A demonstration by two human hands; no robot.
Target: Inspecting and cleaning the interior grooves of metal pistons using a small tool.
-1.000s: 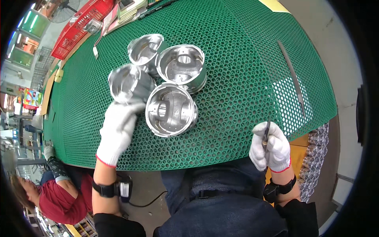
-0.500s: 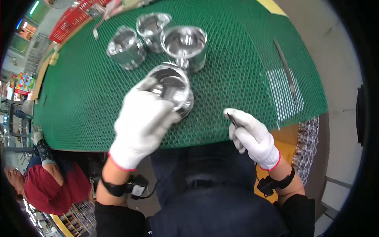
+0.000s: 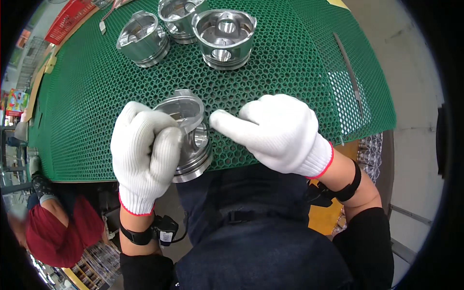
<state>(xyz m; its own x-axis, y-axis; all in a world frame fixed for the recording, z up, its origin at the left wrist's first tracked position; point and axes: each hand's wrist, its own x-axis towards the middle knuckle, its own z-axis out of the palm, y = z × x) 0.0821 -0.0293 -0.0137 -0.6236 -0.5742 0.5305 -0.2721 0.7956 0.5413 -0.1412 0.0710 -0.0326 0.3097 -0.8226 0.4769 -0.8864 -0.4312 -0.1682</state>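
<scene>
Green honeycomb mesh (image 3: 290, 77) covers our bench from edge to edge, its near rim curving just above our lap. Off to the far left a red banner (image 3: 65, 21) hangs beyond the mat, and low on that side another person in a red top (image 3: 53, 232) sits beside the bench. Along the far part of the mat stand three bright metal pistons: the left piston (image 3: 142, 38), the middle piston (image 3: 181, 17) behind it, and the large piston (image 3: 224, 36) with its hollow open upward, all close together. At the right a thin dark strip (image 3: 349, 72) lies on the mesh beside a paler patch.

Our left hand (image 3: 145, 154), in a white knit glove with a red cuff, is wrapped around the held piston (image 3: 191, 130) at the near edge of the mat, fingers curled over its side and clamping it; the part is tilted, its ringed end down toward our lap. Our right hand (image 3: 275, 133), gloved alike, comes in from the right with its fingers bunched and the forefinger stretched toward the held piston, the tip just beside the metal; whether it pinches anything we cannot tell. Both wrists wear black bands.
</scene>
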